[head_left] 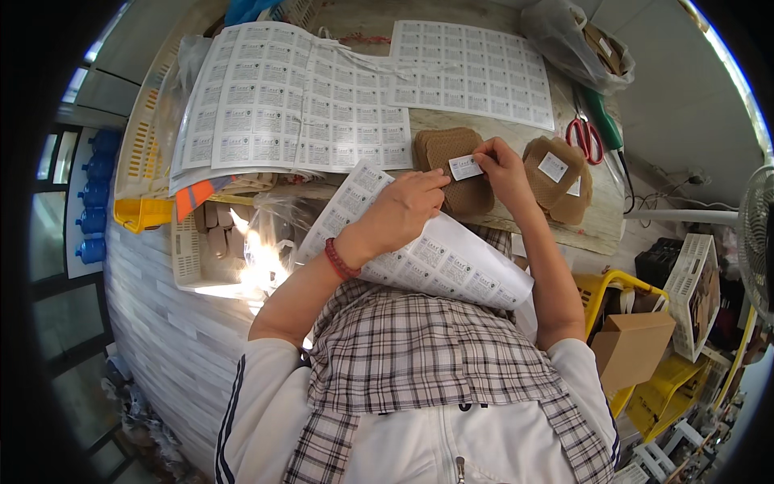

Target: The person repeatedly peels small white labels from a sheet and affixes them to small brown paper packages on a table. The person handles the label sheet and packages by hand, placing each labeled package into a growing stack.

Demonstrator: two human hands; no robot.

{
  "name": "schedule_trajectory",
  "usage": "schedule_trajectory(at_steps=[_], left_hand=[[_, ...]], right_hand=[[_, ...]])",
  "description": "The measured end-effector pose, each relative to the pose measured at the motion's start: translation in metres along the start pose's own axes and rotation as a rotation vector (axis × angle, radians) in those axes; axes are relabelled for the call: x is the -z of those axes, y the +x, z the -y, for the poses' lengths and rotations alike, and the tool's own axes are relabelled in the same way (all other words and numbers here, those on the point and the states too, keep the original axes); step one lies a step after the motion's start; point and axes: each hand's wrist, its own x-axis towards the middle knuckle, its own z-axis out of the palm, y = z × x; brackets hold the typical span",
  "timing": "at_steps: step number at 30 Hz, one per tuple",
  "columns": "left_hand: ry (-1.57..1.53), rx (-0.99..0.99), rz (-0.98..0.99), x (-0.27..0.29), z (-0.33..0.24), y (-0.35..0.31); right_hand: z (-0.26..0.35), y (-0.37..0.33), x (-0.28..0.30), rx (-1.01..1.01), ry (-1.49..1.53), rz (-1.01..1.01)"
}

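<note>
My right hand [501,168] pinches a small white printed label [464,168] between thumb and finger, over a stack of brown, textured flat pieces with rounded corners [468,196]. My left hand [405,208] lies with fingers stretched toward that stack, the fingertips at its left side by the label. Under my left hand and forearm a sheet of labels [427,262] slants across my lap and the table edge, its right end curling. Just right of my right hand is a second brown pile [571,202]; its top piece bears a white label [552,167].
More label sheets [266,97] cover the table's far left, another sheet [476,68] the far middle. Red-handled scissors [584,141] and a green-handled tool [601,117] lie far right, near a plastic bag [576,48]. Yellow crates [617,282] and a cardboard box [633,343] stand lower right.
</note>
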Motion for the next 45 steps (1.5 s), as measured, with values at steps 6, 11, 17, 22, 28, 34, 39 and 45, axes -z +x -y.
schedule_trajectory(at_steps=[6,11,17,22,28,34,39,45], left_hand=[[-0.012,0.009,0.0,-0.001,0.0,0.001],[-0.001,0.001,0.005,0.001,-0.001,0.002],[-0.011,0.046,0.022,0.004,-0.005,0.005],[0.001,0.035,0.084,0.011,-0.008,0.009],[0.193,-0.054,0.1,-0.002,0.002,0.005],[0.2,-0.054,0.101,-0.002,0.001,0.005],[0.208,-0.041,0.1,-0.003,0.0,0.005],[0.203,-0.026,0.104,-0.002,-0.002,0.004]], right_hand=[[0.005,-0.002,0.0,-0.015,-0.038,-0.005],[0.007,-0.003,-0.002,0.0,-0.083,-0.018],[0.013,-0.006,-0.004,0.065,-0.165,-0.045],[0.013,-0.006,-0.005,0.079,-0.182,-0.054],[0.013,-0.006,-0.005,0.136,-0.21,-0.053],[0.014,-0.012,-0.009,0.175,-0.205,-0.053],[0.012,-0.019,-0.021,0.244,-0.394,-0.139],[0.0,-0.017,-0.021,0.303,-0.456,-0.307]])
